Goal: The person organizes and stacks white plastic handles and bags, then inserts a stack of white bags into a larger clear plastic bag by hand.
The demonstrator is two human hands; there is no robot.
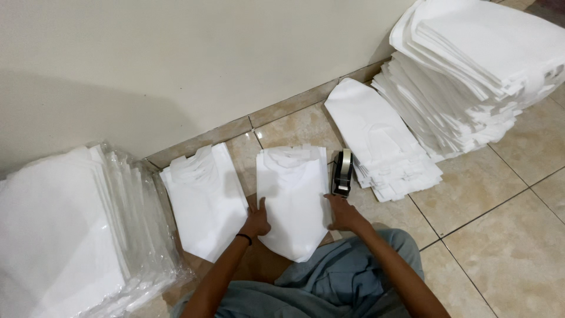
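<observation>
Left hand flat on lower left edge of folded white shirt, fingers spread. Right hand pressing right edge, grip open. Shirt lies on tiled floor before knees. Tape dispenser just beside, possibly touching shirt. Second folded shirt left; bagged stack far left.

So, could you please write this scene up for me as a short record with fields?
Setting: tiled floor beside a plain wall
Left hand: flat on the left edge of the folded white shirt
Right hand: flat on that shirt's right edge
Wrist: dark band on the left
Beside the right hand: tape dispenser
Left of the shirt: second folded shirt
Far left: bagged stack in clear plastic
Right: low pile and tall pile of unbagged white garments
</observation>
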